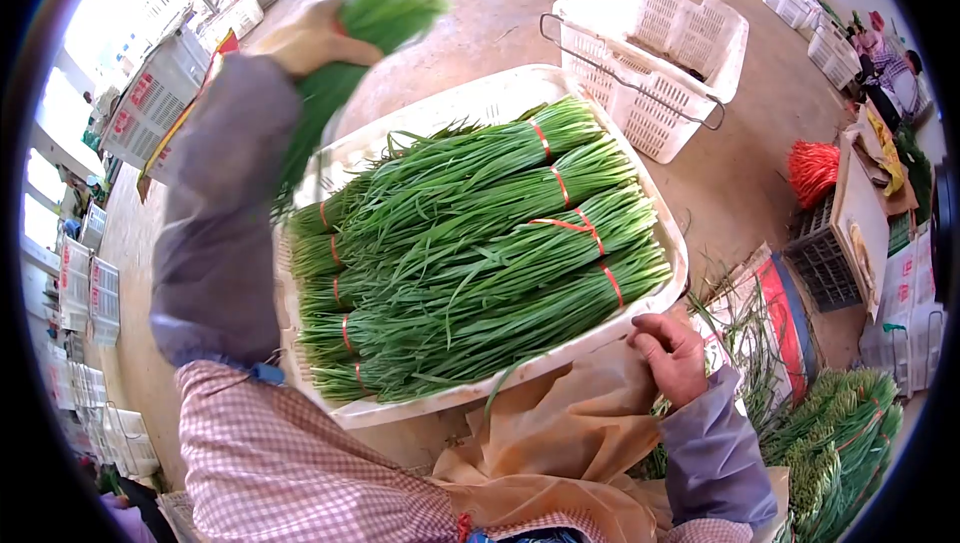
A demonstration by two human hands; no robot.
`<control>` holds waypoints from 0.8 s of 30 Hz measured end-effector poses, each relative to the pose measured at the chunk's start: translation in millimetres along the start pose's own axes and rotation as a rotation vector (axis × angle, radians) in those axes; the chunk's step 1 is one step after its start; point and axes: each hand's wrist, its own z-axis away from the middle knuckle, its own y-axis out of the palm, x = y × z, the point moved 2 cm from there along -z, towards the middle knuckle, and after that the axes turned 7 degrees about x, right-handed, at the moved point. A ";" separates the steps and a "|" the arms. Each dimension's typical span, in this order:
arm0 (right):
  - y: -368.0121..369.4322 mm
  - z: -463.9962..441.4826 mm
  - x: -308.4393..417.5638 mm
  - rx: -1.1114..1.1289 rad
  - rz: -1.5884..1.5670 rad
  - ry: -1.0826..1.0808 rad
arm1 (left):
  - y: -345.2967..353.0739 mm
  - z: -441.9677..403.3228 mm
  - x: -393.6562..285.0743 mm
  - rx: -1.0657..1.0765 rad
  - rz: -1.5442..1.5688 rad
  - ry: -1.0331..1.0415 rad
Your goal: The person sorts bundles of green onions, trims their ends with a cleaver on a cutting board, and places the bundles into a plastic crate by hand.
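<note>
Raised at the upper left, my left hand (315,40) grips a bunch of green stalks (393,3), somewhat blurred, whose leaves hang down past the left rim of the white crate. My right hand (674,355) is beside the crate's front right corner, fingers curled in; whether anything small is between them is hidden. The white crate (672,233) holds several bundles of long green leaves (470,243), laid side by side and tied with red bands. Brown cloth (570,423) lies over my lap below the crate.
An open white basket (640,73) with a metal handle stands behind the crate. Red ties (812,171) sit by a grey crate (825,255) at the right. More green bundles (835,453) lie lower right. Stacked crates (88,293) line the left; people sit far right.
</note>
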 end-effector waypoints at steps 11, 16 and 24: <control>25.0 -175.5 65.6 0.034 0.744 -0.797 | 190.8 -144.7 8.3 0.177 -0.263 0.103; 64.4 -295.0 51.6 0.016 0.978 -0.837 | 211.9 -147.6 19.8 0.134 -0.149 0.148; 89.0 -339.4 26.0 0.075 1.180 -0.739 | 220.9 -154.5 20.9 0.042 -0.165 0.045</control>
